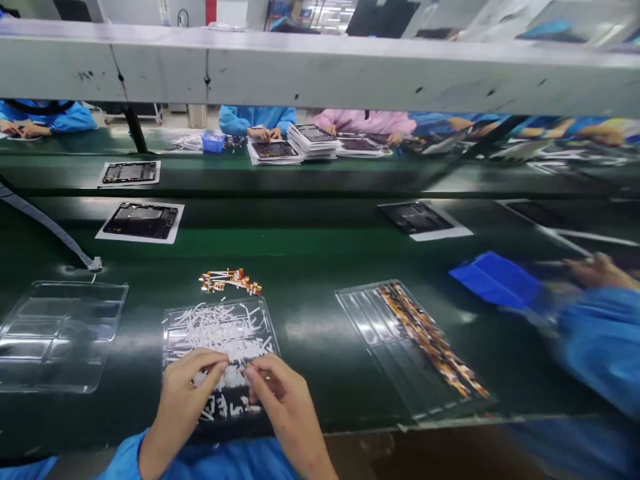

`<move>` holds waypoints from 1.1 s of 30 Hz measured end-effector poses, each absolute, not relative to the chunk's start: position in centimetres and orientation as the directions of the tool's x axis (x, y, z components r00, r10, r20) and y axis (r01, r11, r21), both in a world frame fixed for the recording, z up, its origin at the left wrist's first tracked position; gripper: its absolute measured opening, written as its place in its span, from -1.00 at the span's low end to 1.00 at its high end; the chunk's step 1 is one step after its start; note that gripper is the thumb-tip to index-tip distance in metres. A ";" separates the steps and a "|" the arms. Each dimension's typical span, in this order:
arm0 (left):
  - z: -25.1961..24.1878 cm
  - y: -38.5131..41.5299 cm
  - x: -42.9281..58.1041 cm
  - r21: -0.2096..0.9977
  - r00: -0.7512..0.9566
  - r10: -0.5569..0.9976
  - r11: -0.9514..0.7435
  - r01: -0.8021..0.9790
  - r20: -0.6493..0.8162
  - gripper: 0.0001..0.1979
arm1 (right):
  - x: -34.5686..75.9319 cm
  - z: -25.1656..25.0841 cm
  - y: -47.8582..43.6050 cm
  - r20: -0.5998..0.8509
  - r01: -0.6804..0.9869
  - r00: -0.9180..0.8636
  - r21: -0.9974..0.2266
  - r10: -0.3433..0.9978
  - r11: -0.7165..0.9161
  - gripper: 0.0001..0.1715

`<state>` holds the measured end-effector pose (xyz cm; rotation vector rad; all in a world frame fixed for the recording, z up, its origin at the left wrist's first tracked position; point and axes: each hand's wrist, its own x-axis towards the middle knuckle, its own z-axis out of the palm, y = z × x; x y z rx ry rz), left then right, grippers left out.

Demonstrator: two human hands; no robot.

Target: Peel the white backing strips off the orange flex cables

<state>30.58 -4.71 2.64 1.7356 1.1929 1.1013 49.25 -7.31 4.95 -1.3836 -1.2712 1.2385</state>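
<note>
My left hand [186,388] and my right hand [286,395] are close together over a clear plastic tray [270,320] heaped with small white strips [215,323]. Thumb and forefinger are pinched on each hand. Whatever sits between the fingertips is too small to make out. Just behind the tray lies a little pile of orange-and-white flex cables [233,281]. White scraps and dark bits show below my fingers, and my hands hide part of the tray.
An empty clear tray [63,340] lies left; another tray [390,373] at right holds rows of orange-brown strips [430,337]. Black device frames [143,221] on white sheets sit on the green line. A co-worker's blurred arm [600,340] is near a blue bin [497,280]. A beam [320,73] crosses above.
</note>
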 end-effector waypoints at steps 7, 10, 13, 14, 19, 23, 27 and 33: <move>3.3 -4.4 33.3 0.769 0.214 0.854 -0.520 0.371 0.474 -0.89 | 50.4 5.8 -5.5 -0.066 0.103 -0.093 -0.993 0.994 -0.057 -0.72; 3.5 -4.3 33.3 0.737 0.216 0.853 -0.521 0.430 0.476 -0.88 | 50.3 5.7 -5.3 -0.040 0.140 -0.132 -0.990 0.990 -0.021 -0.76; 3.4 -4.4 33.1 0.712 0.235 0.853 -0.519 0.473 0.466 -0.86 | 50.3 5.3 -5.3 -0.034 0.169 -0.163 -0.986 0.986 -0.006 -0.77; 3.3 -4.5 33.0 0.704 0.240 0.852 -0.520 0.483 0.465 -0.85 | 50.3 5.2 -5.4 -0.036 0.176 -0.172 -0.984 0.984 -0.005 -0.77; 2.9 -4.4 32.4 0.675 0.266 0.842 -0.537 0.507 0.470 -0.86 | 49.7 4.7 -5.4 -0.048 0.200 -0.174 -0.980 0.984 -0.013 -0.77; 2.8 -4.2 31.9 0.645 0.273 0.838 -0.540 0.541 0.472 -0.88 | 49.0 4.2 -5.5 -0.046 0.237 -0.162 -0.972 0.986 -0.007 -0.77; 2.8 -4.1 31.3 0.544 0.311 0.815 -0.564 0.621 0.489 -0.91 | 48.4 4.1 -5.6 -0.036 0.270 -0.147 -0.963 0.988 0.005 -0.78; 3.1 -3.1 30.4 0.765 0.285 0.905 -0.420 0.488 0.315 -0.87 | 48.9 4.3 -4.6 -0.238 0.033 -0.278 -0.971 0.931 -0.238 -0.67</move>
